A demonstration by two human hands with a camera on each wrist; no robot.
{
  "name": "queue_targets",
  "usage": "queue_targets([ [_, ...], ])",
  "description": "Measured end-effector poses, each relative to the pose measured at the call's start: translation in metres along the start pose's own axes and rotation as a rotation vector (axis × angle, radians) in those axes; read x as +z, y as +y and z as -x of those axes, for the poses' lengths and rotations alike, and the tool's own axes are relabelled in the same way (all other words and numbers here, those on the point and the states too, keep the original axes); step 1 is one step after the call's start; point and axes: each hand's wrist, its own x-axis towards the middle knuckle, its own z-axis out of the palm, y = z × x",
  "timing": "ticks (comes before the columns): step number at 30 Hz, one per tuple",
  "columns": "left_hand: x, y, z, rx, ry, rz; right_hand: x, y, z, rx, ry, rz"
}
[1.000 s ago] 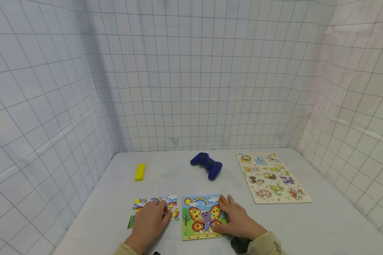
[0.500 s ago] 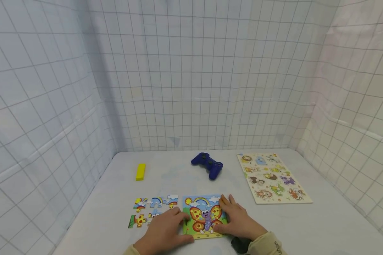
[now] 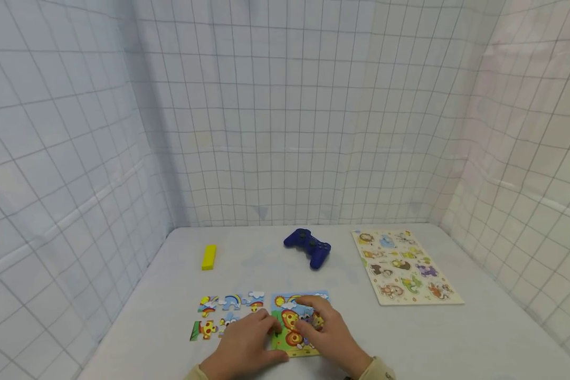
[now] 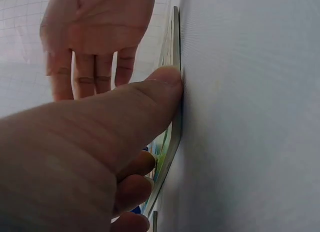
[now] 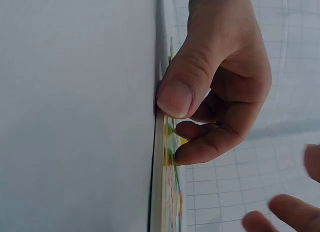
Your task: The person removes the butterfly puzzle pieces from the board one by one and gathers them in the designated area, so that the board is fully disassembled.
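Note:
My left hand (image 3: 247, 343) grips the left side of a square butterfly puzzle board (image 3: 280, 345) lying flat on the table. In the left wrist view its thumb (image 4: 150, 99) presses the board's near edge, and the fingers curl over the picture side. Above the board's right half hovers my right hand (image 3: 332, 338), hiding part of the butterfly; its fingers (image 4: 85, 74) hang relaxed with nothing held. Loose jigsaw pieces lie left of the board, among them a rainbow piece (image 3: 231, 302) and a green-and-yellow piece (image 3: 204, 330). The left hand partly covers the lower ones.
A dark blue game controller (image 3: 309, 247) lies behind the board. Farther left is a yellow block (image 3: 209, 257). A pale animal peg puzzle (image 3: 406, 269) rests at the right, and gridded white sheets (image 3: 285, 132) enclose the table.
My left hand moved right from the loose pieces onto the board's left side. The right hand let go of the board's right edge and moved left over the picture.

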Motion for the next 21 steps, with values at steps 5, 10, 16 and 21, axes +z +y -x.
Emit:
queue_targets([
  [5,-0.0001,-0.0015,0.0006,0.002,0.008,0.004,0.005,0.0052,0.0006,-0.068,-0.108,0.251],
  [10,-0.0018,-0.0019,0.0011,-0.005,-0.009,0.015,-0.0012,0.0086,0.0004,-0.004,-0.282,0.322],
  [16,-0.0037,-0.0013,0.0011,-0.019,-0.015,0.019,-0.0038,0.0078,0.0006,-0.028,-0.3,0.302],
  [21,-0.0047,-0.001,0.0008,-0.043,-0.028,0.036,-0.004,0.0078,0.0008,-0.032,-0.295,0.302],
])
